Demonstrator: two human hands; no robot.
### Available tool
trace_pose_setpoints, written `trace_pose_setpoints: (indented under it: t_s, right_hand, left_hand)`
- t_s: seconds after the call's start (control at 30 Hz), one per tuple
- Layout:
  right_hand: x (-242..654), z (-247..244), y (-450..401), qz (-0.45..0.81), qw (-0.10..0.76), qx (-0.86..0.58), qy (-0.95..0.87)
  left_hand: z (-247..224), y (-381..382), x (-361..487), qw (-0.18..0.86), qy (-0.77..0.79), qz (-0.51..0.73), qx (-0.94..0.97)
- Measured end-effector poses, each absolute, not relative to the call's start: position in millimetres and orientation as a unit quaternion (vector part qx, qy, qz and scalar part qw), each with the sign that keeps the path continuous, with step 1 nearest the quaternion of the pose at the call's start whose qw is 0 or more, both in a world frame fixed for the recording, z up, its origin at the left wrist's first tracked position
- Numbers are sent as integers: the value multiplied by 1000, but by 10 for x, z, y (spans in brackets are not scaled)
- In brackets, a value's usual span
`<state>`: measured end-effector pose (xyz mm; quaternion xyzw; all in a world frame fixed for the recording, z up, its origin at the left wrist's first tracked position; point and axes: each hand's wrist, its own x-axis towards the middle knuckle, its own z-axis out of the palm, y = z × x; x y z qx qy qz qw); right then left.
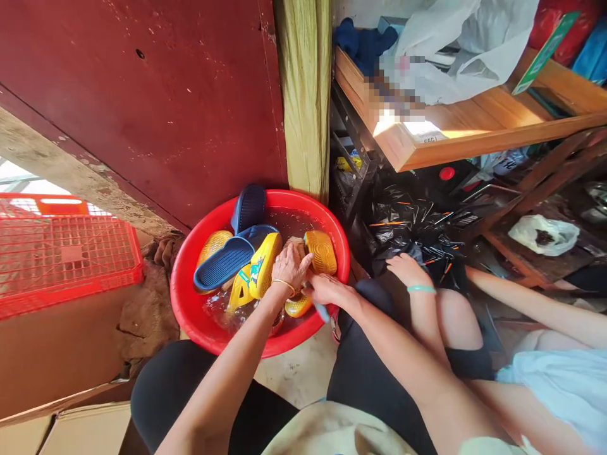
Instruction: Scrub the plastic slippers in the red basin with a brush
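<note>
A red basin (190, 316) of water stands between my knees with several slippers in it. Blue slippers (225, 263) lie at its left and back, and a yellow slipper with a green print (264, 265) leans beside them. Another yellow slipper (320, 251) rests at the right side. My left hand (290, 264), a band on its wrist, is closed over a brownish item that it largely hides. Close beside it, over the basin's right part, my right hand (327, 289) is closed around something I cannot make out; a grey-blue end shows below it.
A red crate (71, 253) sits at the left above cardboard (85, 430). A dark red panel (142, 95) rises behind the basin. At the right are a wooden shelf (474, 142), black plastic bags (403, 215) and another person's hand (410, 270) and bare knee.
</note>
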<state>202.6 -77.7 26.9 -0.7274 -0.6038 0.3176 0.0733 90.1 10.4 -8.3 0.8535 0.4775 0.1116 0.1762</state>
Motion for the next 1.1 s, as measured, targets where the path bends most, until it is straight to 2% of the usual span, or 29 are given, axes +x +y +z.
trace_pose_setpoints:
  t_s: [0.07,0.17,0.27,0.33,0.43,0.57,0.73,0.8,0.87,1.0,1.03,1.1]
  right_hand:
    - [2398,513,-685,316,23,-715,-623]
    - [3246,936,-489,256,9,-763,-593]
    - [3878,1132,-247,30,62,-895,-442]
    - [3965,1034,-108,-41,101,-916,-386]
    - [3835,658,-43,-54,85,-918,-385]
    - [3975,224,-286,-56,2,-926,-373]
    - [4276,187,-871,88,-120,-944,-294]
    - [4128,272,-1094,110,-138,-939,-295]
    - [3807,366,-1269,86,-87,-926,-356]
    - [2915,469,-1347,14,131,-852,-506]
    - [2713,464,-1293,32,152,-837,-525]
    - [2414,430,-1106,98,140,-818,-550]
  left_hand:
    - [-229,126,1027,192,478,79,853]
    - [-465,159,1139,182,462,47,867]
    - [-677,158,1186,191,455,39,869]
    - [-782,150,1193,206,457,35,865]
    - [-873,150,1160,220,450,36,865]
    - [-910,172,1067,226,425,61,874]
    - [-932,193,1020,264,413,90,867]
    - [-924,203,1004,291,399,89,865]
    - [-883,231,962,309,389,90,863]
    - [-678,293,789,300,383,109,867]
    - [-611,288,735,297,375,105,872]
    - [-487,236,633,292,362,75,882]
